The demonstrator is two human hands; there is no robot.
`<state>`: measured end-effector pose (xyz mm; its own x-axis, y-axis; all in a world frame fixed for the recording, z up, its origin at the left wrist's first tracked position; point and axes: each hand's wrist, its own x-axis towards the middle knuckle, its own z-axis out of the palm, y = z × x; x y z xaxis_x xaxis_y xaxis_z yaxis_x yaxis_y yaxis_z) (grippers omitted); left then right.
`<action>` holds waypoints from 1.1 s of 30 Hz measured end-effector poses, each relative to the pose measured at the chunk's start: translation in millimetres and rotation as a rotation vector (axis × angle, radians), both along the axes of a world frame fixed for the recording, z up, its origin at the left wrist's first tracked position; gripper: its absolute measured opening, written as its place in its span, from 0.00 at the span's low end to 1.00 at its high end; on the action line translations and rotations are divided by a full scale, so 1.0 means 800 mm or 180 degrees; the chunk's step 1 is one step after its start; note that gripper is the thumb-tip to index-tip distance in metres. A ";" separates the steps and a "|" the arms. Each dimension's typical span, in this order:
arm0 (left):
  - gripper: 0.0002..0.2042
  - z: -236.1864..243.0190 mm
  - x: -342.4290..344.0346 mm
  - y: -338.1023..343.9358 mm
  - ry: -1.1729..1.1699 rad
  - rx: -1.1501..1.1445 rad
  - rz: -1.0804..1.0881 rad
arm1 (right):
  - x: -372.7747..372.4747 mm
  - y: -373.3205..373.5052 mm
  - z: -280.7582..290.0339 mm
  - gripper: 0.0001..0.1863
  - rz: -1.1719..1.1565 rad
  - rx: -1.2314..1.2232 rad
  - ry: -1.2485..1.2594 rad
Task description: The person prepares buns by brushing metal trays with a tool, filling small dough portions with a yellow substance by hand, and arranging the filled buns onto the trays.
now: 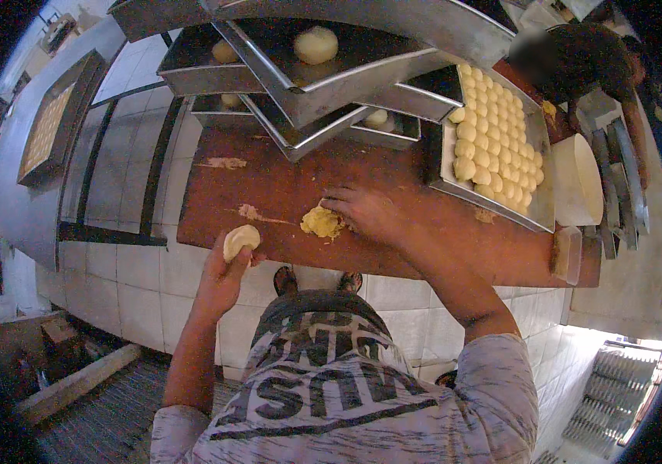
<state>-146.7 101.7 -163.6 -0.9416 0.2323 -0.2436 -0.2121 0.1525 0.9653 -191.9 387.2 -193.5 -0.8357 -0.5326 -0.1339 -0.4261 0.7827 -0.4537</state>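
Note:
My left hand (226,271) is closed around a pale piece of dough (241,241), held just off the near edge of the brown table (284,182). A crumbly yellow mass, like a filling (321,223), lies on the tabletop in front of me. My right hand (366,213) reaches onto it from the right, its fingers curled against its upper and right sides. The undersides of those fingers are hidden. To the right, a metal tray (501,215) carries many pale yellow dough balls (497,143) in close rows.
Stacked metal trays (331,97) overhang the table's far side, with large dough balls (315,45) inside. A white tub (577,178) and a clear plastic container (568,255) stand at the right. Another person (590,62) leans in at far right. A filled tray (56,124) lies far left.

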 end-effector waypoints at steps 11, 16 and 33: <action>0.15 0.022 -0.009 0.096 -0.0077 0.0444 0.0623 | 0.058 0.038 0.016 0.15 -0.1673 -0.1274 0.0107; 0.17 0.004 -0.019 0.173 -0.0051 0.0477 0.0248 | 0.084 0.023 0.068 0.11 -0.2209 -0.2972 -0.0593; 0.27 0.075 0.005 0.192 0.1485 0.0412 -0.1063 | 0.085 0.052 0.113 0.21 -0.1373 -0.2257 0.0929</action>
